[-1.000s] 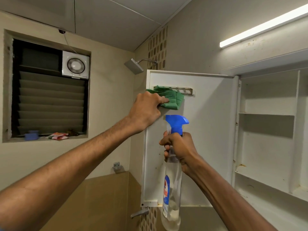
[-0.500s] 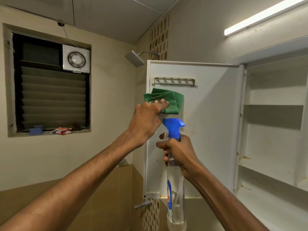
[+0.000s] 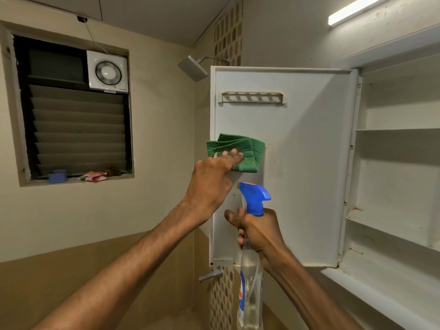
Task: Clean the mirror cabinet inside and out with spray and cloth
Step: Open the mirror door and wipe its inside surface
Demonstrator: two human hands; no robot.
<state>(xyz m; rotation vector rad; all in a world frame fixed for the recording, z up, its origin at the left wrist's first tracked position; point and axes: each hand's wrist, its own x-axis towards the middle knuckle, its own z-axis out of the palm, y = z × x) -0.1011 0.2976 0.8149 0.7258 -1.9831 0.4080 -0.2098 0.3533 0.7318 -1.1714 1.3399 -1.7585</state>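
The white cabinet door (image 3: 307, 163) stands swung open to the left, its inner face toward me. My left hand (image 3: 210, 184) presses a folded green cloth (image 3: 240, 151) flat against the door's left side, fingers straight on the cloth. Below it, my right hand (image 3: 257, 232) grips the neck of a clear spray bottle (image 3: 251, 277) with a blue trigger head, held upright in front of the door's lower left part. The open cabinet (image 3: 400, 186) with white shelves is at the right.
A slotted holder (image 3: 252, 97) is fixed near the door's top. A louvred window (image 3: 76, 129) with an exhaust fan (image 3: 108, 72) is on the left wall. A shower head (image 3: 192, 67) juts out behind the door. A tap lever (image 3: 210, 275) sits below the door.
My left hand has slid the green cloth down the door's inner face, from the slotted holder to mid height. The right hand still holds the bottle in about the same place.
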